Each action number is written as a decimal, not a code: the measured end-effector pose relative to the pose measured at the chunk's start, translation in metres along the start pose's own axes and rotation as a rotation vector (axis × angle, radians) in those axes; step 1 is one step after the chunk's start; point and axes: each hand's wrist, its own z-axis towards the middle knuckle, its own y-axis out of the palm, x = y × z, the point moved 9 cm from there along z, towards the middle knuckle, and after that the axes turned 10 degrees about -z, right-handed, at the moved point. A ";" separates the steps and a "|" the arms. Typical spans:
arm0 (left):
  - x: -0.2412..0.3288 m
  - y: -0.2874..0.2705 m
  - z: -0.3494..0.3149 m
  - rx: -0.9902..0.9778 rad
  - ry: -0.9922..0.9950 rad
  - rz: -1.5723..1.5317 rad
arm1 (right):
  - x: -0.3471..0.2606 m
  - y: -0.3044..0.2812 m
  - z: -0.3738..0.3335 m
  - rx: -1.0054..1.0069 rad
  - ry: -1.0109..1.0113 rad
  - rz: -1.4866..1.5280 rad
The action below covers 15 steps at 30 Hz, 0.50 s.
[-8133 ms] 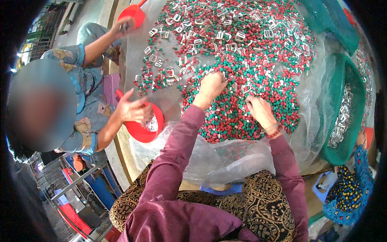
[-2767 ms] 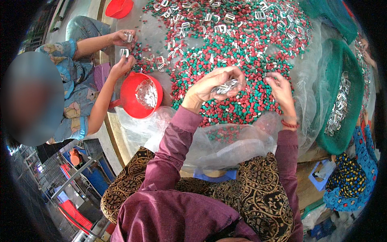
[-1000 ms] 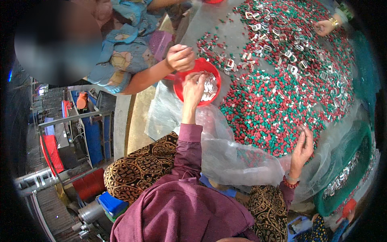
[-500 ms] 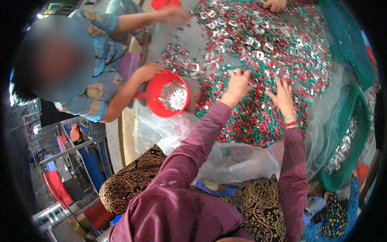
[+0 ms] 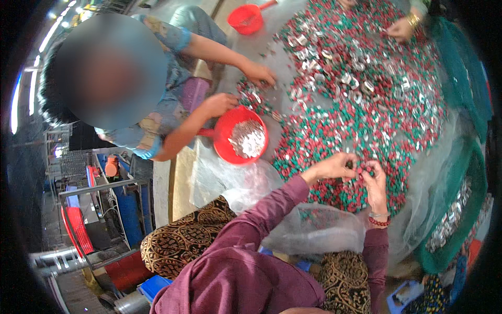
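My left hand (image 5: 335,166) and my right hand (image 5: 375,182) meet over the near part of a wide heap of small red and green pieces (image 5: 319,141). Both hands have their fingers bent in a pinch, with the fingertips close together. Something small and partly silvery or red shows between them, too small and blurred to name. Silvery metal pieces shaped like open loops (image 5: 367,85) are scattered through the heap. Beaded and metal bracelets circle my right wrist.
A red scoop (image 5: 219,141) with shiny metal pieces sits at the left by a co-worker's hands (image 5: 219,104). Another red scoop (image 5: 246,20) lies farther back. Green net bags (image 5: 426,251) line the right. Clear plastic sheeting (image 5: 314,230) borders the near edge. Another person's hand (image 5: 401,30) is at the far right.
My hands, spread apart over the heap before, have come together nearer to me with fingers pinched. The co-worker's far hand has come down to the small pile. The view has shifted.
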 end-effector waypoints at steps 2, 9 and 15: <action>0.019 0.013 -0.018 -0.094 -0.061 -0.290 | 0.003 -0.003 -0.013 -0.007 0.014 0.032; 0.040 0.014 -0.041 -0.102 0.006 -0.348 | -0.018 0.014 -0.033 0.012 0.026 0.060; 0.041 -0.015 -0.045 0.061 0.320 0.301 | -0.017 0.005 -0.025 0.050 -0.079 -0.316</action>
